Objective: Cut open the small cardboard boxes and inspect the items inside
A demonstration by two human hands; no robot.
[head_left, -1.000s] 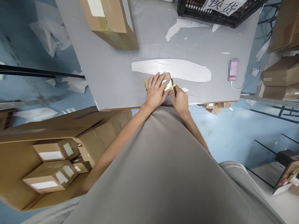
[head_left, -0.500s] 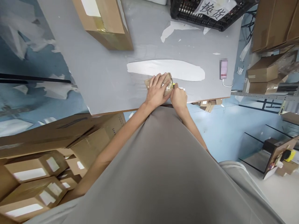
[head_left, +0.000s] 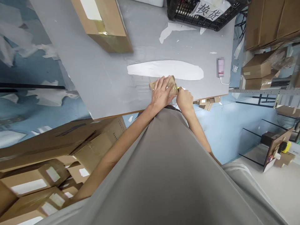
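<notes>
A small brown package [head_left: 173,88] with shiny clear tape or wrap lies near the front edge of the grey table [head_left: 105,78]. My left hand [head_left: 161,93] rests over it, fingers spread across its top and thumb along its near side. At the package's right end, my right hand [head_left: 185,98] is closed round a small yellow tool [head_left: 178,89], of which only a bit shows; the rest is hidden in the fingers. Just beyond both hands lies a long white paper strip [head_left: 164,68].
A taped cardboard box [head_left: 110,28] stands at the back left, a black crate [head_left: 197,19] at the back right. A pink device [head_left: 220,67] with a white cable lies right. Cartons [head_left: 93,147] fill the lower left; shelves hold boxes [head_left: 256,67] at right.
Both hands and the package have shifted slightly right and down in the view. The package looks a little more tilted, and the surroundings have moved slightly with the camera.
</notes>
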